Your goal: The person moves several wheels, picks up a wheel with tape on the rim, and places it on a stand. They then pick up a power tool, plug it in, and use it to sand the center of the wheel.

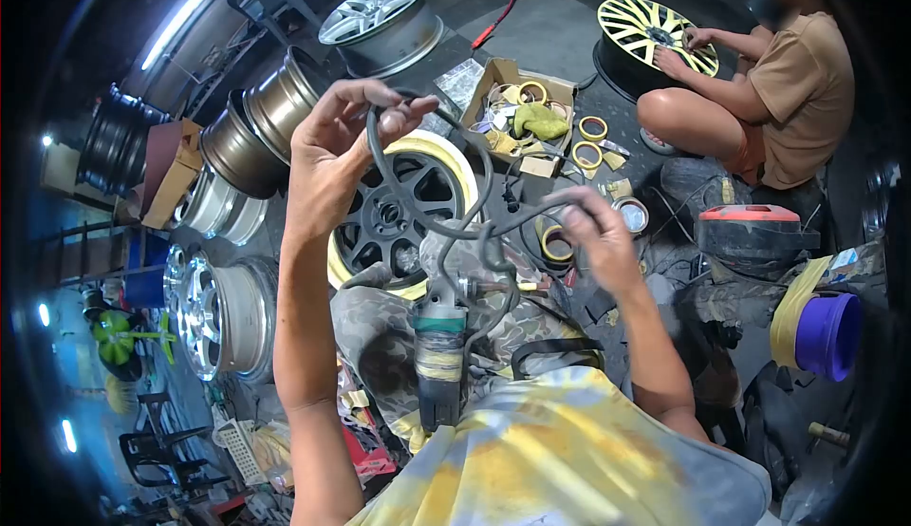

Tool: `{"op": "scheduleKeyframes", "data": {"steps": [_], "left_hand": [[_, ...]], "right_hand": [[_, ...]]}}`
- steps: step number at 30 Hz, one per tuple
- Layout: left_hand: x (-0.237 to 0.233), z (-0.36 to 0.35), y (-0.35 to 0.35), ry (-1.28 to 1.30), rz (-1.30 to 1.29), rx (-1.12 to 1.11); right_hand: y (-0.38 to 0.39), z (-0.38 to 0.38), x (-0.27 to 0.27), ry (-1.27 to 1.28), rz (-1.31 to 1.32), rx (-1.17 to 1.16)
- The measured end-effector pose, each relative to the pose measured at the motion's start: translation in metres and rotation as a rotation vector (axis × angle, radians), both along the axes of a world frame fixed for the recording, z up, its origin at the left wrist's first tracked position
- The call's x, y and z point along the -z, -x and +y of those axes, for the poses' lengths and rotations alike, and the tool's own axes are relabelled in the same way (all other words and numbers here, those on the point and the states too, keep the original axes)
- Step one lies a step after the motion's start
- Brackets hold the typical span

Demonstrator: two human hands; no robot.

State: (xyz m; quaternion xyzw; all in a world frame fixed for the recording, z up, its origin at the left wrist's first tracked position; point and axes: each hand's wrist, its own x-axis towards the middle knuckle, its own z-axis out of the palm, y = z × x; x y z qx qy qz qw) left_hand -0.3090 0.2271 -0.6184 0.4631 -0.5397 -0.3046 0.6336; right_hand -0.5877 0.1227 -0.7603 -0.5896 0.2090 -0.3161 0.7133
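A dark power cord [472, 234] hangs in loops and a tangle between my hands. My left hand [365, 122] is raised, with a loop of the cord between its thumb and fingers. Lower and to the right, my right hand [596, 232] grips another stretch of the cord, slightly blurred. A hand-held power tool [441, 360], its body wrapped in tape with a green band, rests upright against my lap below the tangle. Just beyond the cord lies a dark spoked wheel rim [389, 211] with yellow masking tape around its edge.
An open cardboard box [493, 80] holds tape rolls and a yellow-green cloth. Several tape rolls [587, 155] lie beside it. Bronze rims [242, 141] and silver rims [223, 317] stand left. At upper right a seated person [797, 89] touches a yellow-spoked wheel [645, 28].
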Motion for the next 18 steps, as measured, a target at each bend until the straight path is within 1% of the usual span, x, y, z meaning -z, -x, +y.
{"op": "scheduleKeyframes", "data": {"steps": [1, 3, 4, 5, 6, 7, 9, 10, 11, 12, 13, 14, 15, 17, 18], "left_hand": [[0.007, 0.001, -0.003, 0.003, 0.001, 0.001], [0.018, 0.005, -0.005, -0.098, -0.062, -0.015], [0.018, 0.006, 0.000, -0.148, -0.096, -0.019], [0.023, 0.007, 0.003, -0.144, -0.109, -0.023], [0.028, 0.005, 0.001, -0.102, -0.194, 0.002], [0.031, 0.003, 0.001, -0.060, -0.279, 0.028], [0.033, 0.004, 0.006, -0.046, -0.294, 0.040], [0.030, 0.007, 0.011, -0.122, -0.271, -0.003], [0.029, 0.009, 0.014, -0.198, -0.248, -0.048], [0.033, 0.010, 0.019, -0.184, -0.203, -0.124], [0.032, 0.012, 0.020, -0.186, -0.200, -0.130], [0.031, 0.014, 0.021, -0.274, -0.154, -0.163], [0.031, 0.016, 0.021, -0.363, -0.106, -0.195], [0.039, 0.018, 0.017, -0.372, -0.048, -0.218], [0.036, 0.019, 0.018, -0.407, 0.011, -0.162]], "right_hand": [[0.006, -0.004, -0.006, 0.003, 0.001, 0.001], [0.015, -0.010, -0.021, 0.221, -0.028, 0.235], [0.017, -0.011, -0.032, 0.226, -0.023, 0.238], [0.017, -0.012, -0.044, 0.384, 0.006, 0.332], [0.016, -0.013, -0.052, 0.541, 0.036, 0.425], [0.013, -0.013, -0.056, 0.545, 0.039, 0.429], [0.008, -0.010, -0.061, 0.678, 0.098, 0.560], [0.008, -0.004, -0.068, 0.648, 0.164, 0.555], [0.009, -0.001, -0.070, 0.649, 0.165, 0.554], [0.010, 0.003, -0.070, 0.743, 0.215, 0.547], [0.011, 0.007, -0.071, 0.836, 0.264, 0.535], [0.014, 0.015, -0.074, 0.817, 0.306, 0.461], [0.016, 0.023, -0.069, 0.815, 0.307, 0.450], [0.017, 0.038, -0.050, 0.823, 0.275, 0.232], [0.015, 0.045, -0.038, 0.809, 0.246, 0.181]]}}
